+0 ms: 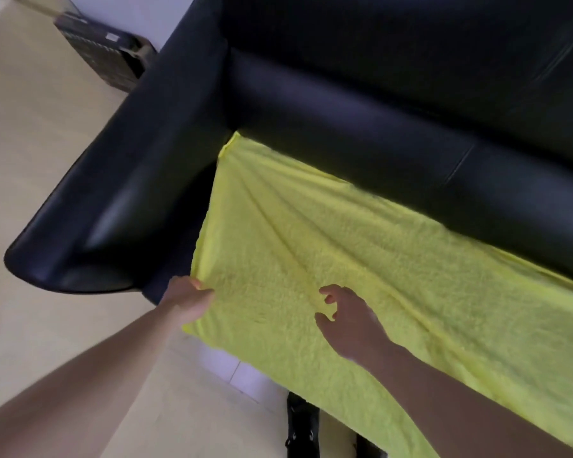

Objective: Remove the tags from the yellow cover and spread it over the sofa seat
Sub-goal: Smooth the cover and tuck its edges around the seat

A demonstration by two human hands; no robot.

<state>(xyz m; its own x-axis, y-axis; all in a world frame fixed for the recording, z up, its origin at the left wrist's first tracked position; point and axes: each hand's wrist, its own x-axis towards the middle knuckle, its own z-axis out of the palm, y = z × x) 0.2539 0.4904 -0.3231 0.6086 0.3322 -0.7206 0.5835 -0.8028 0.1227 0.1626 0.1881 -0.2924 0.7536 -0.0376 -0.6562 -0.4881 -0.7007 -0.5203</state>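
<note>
Head view: yellow cover lies spread over the black sofa seat, wrinkled, its front edge hanging down. Your left hand pinches the cover's near-left edge beside the armrest. Your right hand hovers above the cover, fingers loosely curled, holding nothing.

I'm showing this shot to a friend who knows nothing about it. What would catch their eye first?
The bright yellow cover stands out at once, lying wrinkled across the seat of the black sofa and hanging over its front edge. Next come the two bare hands: the left hand pinches the cover's corner beside the sofa's armrest, while the right hand hangs over the cloth's middle with its fingers loosely curled.
</note>
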